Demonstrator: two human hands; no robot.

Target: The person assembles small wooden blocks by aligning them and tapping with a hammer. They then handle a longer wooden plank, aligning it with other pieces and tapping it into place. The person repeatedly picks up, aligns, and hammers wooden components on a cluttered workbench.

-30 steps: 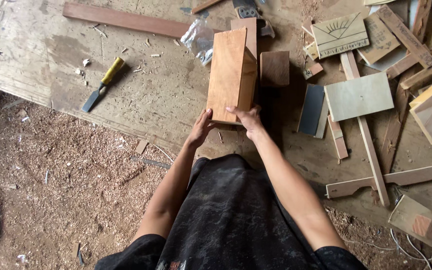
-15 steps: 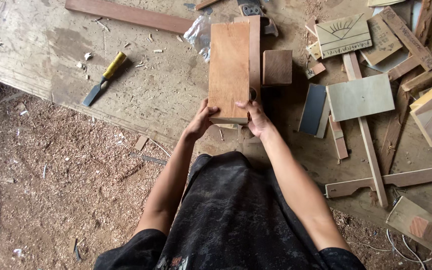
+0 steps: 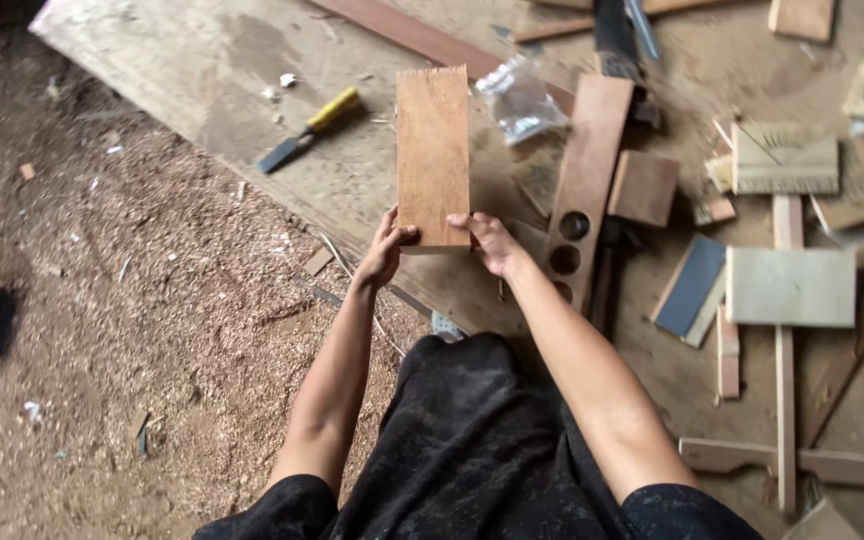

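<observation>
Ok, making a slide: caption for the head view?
Both hands, left and right, hold a wooden board above a cluttered workbench.

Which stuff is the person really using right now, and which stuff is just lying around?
In use:
- wooden board, gripped at its near end
- left hand
- right hand

Just lying about:
- yellow-handled chisel
- plank with round holes
- clear plastic bag
- small square wood block
- dark blue pad
- pale square board
</observation>
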